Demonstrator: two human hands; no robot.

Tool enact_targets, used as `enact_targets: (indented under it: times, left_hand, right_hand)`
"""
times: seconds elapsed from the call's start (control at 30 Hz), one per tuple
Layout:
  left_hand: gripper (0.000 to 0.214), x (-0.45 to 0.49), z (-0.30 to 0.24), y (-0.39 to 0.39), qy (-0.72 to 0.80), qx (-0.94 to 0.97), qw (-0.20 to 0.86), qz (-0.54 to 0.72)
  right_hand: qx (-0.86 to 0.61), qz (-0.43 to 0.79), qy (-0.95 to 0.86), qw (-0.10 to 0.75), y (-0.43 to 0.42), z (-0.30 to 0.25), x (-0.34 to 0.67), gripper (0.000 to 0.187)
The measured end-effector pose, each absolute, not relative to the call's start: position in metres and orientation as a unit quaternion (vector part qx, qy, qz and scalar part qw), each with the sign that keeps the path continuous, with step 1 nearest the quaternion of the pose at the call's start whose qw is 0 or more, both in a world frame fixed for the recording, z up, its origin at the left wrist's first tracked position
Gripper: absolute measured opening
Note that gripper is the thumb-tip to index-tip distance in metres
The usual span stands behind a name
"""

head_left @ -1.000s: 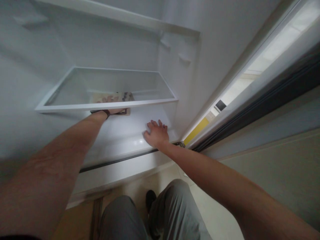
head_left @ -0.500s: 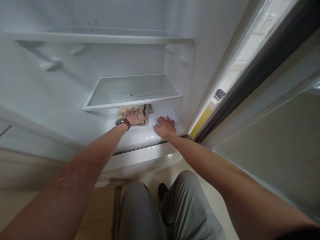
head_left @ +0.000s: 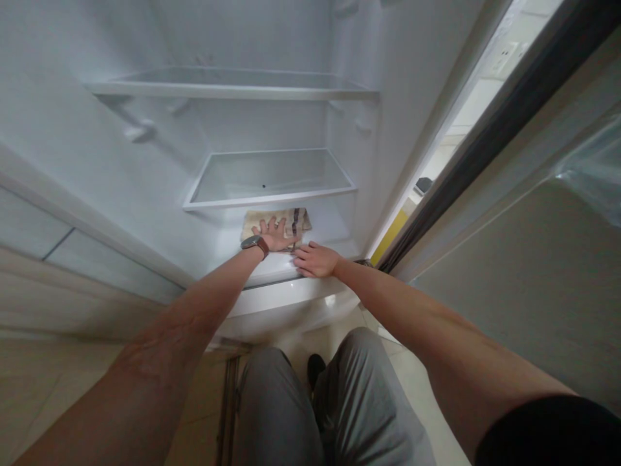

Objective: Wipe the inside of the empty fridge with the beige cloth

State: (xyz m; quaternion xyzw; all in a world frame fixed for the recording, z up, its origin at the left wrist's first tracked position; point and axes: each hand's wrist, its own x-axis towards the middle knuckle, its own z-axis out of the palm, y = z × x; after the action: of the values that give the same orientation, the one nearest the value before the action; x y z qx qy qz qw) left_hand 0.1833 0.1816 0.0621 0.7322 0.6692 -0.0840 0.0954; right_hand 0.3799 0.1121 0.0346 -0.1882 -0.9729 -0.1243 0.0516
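A beige cloth (head_left: 252,222) with dark stripes lies folded flat on the white floor (head_left: 330,223) of a refrigerator. My left hand (head_left: 274,236), wearing a watch (head_left: 255,243) at the wrist, is spread palm down over the cloth. Its fingers point toward the back wall. Just right of it, my right hand (head_left: 317,260) rests by the front lip with fingers stretched toward the cloth's near right corner. I cannot tell whether its fingertips touch the cloth.
Above the cloth is a glass shelf (head_left: 276,175) with a small dark speck, and higher up another shelf (head_left: 233,90). The open door (head_left: 524,285) stands on the right with its dark seal (head_left: 490,129). My knees (head_left: 272,395) are below the front edge.
My right hand has moved left and nearer to me, closer to the cloth's front corner. My left hand stays spread on the cloth. The camera view has shifted slightly.
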Motion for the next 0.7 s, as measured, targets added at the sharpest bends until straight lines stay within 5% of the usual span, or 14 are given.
enact_targets:
  times: [0.47,0.7]
  left_hand:
    - [0.112,0.211,0.058,0.247,0.675,0.730,0.106,-0.027]
    - [0.086,0.222,0.058,0.305,0.591,0.795,0.134,0.030]
  right_hand:
    - [-0.089,-0.151,-0.983,0.049,0.126,0.025,0.381,0.054]
    - [-0.095,-0.142,-0.984,0.042,0.122,0.033,0.381,0.048]
